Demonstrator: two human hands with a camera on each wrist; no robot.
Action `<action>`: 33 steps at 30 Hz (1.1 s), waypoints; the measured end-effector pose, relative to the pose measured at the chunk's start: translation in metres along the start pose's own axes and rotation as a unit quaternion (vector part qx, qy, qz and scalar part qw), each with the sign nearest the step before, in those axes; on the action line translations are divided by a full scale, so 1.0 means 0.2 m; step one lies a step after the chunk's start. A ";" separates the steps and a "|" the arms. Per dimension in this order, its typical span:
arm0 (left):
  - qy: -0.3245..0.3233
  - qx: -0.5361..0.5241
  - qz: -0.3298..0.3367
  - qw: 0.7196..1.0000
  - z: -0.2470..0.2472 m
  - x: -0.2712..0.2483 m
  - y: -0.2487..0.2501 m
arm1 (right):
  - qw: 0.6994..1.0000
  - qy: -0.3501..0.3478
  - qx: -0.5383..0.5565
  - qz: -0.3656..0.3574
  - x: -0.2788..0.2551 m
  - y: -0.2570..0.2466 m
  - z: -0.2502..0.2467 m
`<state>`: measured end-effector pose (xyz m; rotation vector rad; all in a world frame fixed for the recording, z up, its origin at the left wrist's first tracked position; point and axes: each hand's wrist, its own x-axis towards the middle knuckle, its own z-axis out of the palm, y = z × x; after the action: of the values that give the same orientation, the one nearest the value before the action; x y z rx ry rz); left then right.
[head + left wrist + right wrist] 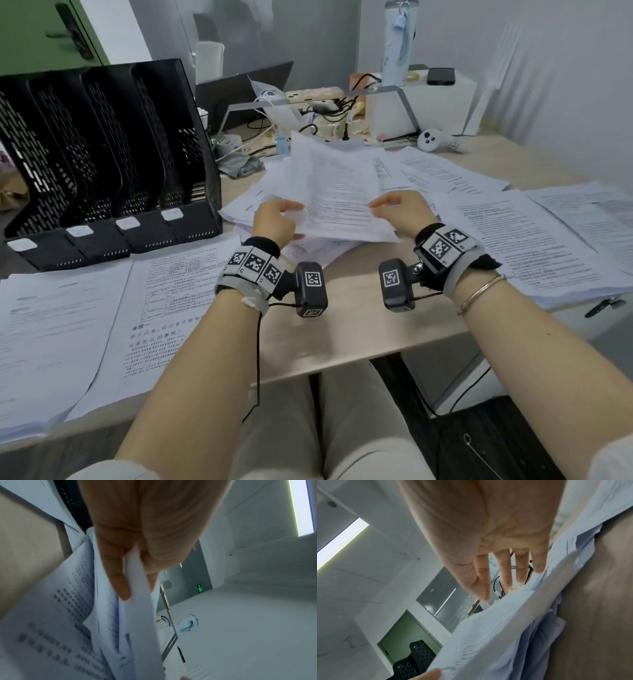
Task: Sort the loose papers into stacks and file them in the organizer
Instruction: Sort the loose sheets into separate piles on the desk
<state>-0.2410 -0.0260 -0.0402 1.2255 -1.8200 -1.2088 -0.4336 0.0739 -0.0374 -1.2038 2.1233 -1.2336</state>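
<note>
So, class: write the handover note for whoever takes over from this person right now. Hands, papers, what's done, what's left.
Left hand: fingers pinch the left edge of a lifted sheaf of papers.
Right hand: at the sheaf's right edge, fingers straight in the wrist view; grip unclear.
Organizer: far left of the desk, slots look empty.
Done: two stacks lie squared at near left.
Left: loose sheets spread across the middle and right remain unsorted; nothing filed yet.
</note>
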 end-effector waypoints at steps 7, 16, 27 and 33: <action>0.135 -0.059 0.090 0.985 -0.08 -0.01 -0.03 | 0.997 0.028 0.066 0.018 0.01 -0.05 -0.01; 0.157 -0.079 0.122 0.977 -0.13 -0.06 0.02 | 0.985 0.066 0.155 -0.030 -0.01 -0.09 0.00; 0.048 0.080 0.169 0.981 0.03 -0.21 0.08 | 0.980 0.163 0.117 0.003 -0.04 -0.01 -0.02; 0.033 0.090 0.192 0.977 0.05 -0.34 0.04 | 0.981 0.155 0.110 0.036 -0.05 0.00 0.02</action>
<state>-0.2278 0.0414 -0.0375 0.9334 -2.0326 -0.7935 -0.4252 0.0813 -0.0400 -0.8807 2.1451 -1.6622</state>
